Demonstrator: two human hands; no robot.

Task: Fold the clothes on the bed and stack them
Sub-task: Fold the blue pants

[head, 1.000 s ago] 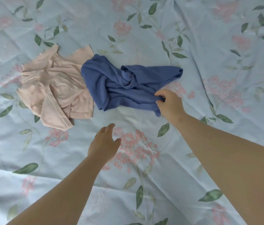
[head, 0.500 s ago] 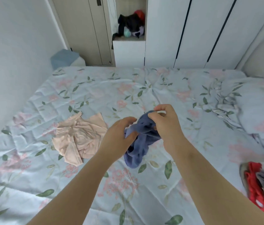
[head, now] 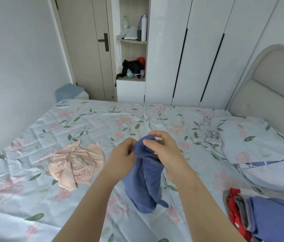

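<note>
A blue garment point(head: 146, 182) hangs bunched above the bed point(head: 33, 198), its lower end touching the sheet. My left hand point(head: 122, 156) grips its upper edge from the left. My right hand point(head: 164, 151) pinches the top of the same garment from the right, fingers curled over the cloth. A crumpled pale pink garment point(head: 75, 164) lies flat on the bed to the left of my hands. At the right edge sits a stack of folded clothes point(head: 260, 217) in red, grey and blue.
A pillow point(head: 260, 147) in the same floral cloth lies at the right, below a padded headboard point(head: 268, 88). White wardrobe doors point(head: 199, 49), a shelf niche point(head: 132, 67) and a door point(head: 89, 49) stand beyond the bed. The wall point(head: 15, 67) runs along the left.
Both hands lifted the blue garment off the bed, from lying spread beside the pink one to hanging between them. My view tilted up from the sheet to the room.
</note>
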